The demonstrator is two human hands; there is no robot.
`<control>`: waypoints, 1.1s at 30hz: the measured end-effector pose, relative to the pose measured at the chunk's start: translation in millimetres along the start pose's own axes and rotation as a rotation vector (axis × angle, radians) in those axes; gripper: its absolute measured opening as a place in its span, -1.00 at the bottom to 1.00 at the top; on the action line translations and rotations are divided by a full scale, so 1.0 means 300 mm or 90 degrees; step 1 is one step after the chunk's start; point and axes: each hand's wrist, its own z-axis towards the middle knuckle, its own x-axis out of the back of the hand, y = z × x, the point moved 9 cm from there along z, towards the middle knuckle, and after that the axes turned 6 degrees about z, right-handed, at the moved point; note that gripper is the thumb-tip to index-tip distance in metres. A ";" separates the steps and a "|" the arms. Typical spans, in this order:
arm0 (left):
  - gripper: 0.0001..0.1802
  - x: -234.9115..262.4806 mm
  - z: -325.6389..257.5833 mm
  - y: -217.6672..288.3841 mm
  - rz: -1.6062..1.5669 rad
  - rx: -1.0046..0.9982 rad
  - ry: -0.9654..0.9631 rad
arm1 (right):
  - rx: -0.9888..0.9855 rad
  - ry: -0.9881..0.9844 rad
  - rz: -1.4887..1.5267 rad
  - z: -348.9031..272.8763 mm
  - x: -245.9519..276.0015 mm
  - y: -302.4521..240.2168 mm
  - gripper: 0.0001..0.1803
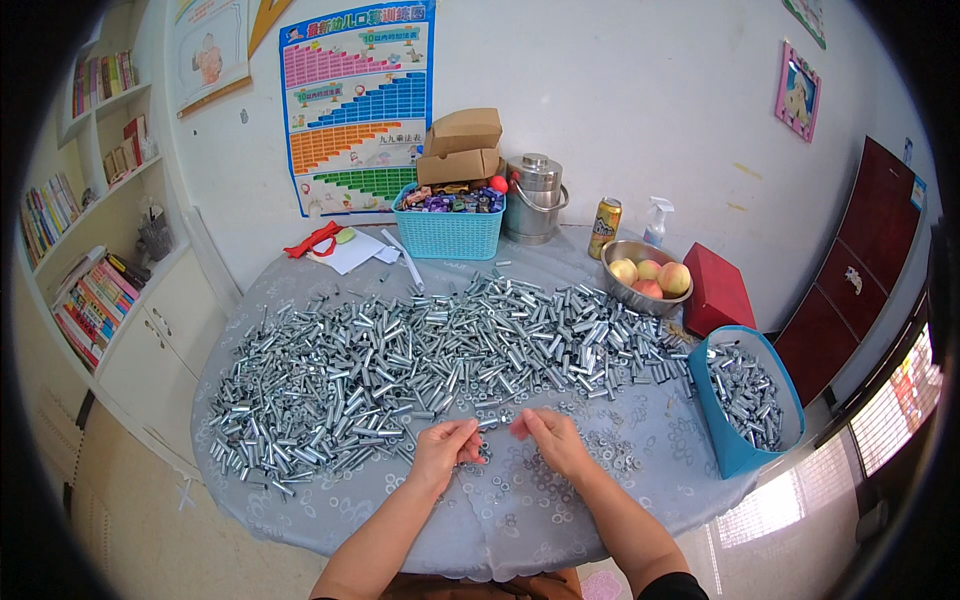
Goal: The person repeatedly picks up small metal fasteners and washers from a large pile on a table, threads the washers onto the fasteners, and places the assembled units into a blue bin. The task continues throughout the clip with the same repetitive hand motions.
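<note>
A broad heap of silvery metal sleeves point(440, 345) covers the middle and left of the table. At its near edge my left hand point(445, 455) is closed, thumb and fingers pinched together. A short metal sleeve point(487, 424) shows at those fingertips and appears to be held by them. My right hand point(557, 445) is just across from it, thumb toward the left hand. Its fingers are smeared by motion, so whether they hold anything is unclear. Small nuts and washers point(615, 452) lie loose beside and between both hands.
A blue bin point(737, 458) full of metal sleeves stands at the right table edge. Behind the heap are a metal bowl point(640, 297) of fruit, a red box point(717, 290), a can point(605, 228), a spray bottle point(657, 222), a steel pot point(533, 200) and a turquoise basket point(450, 237).
</note>
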 end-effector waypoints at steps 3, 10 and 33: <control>-0.78 -0.001 -0.001 0.002 0.014 -0.001 0.001 | 0.006 -0.007 -0.015 0.002 0.007 -0.003 -0.62; -0.79 -0.034 -0.019 0.023 0.042 -0.020 -0.011 | -0.028 -0.010 0.091 0.000 0.002 0.003 -0.63; -0.76 0.113 0.015 0.135 0.125 -0.225 0.138 | 0.091 0.802 -0.293 -0.263 1.113 -0.156 -0.76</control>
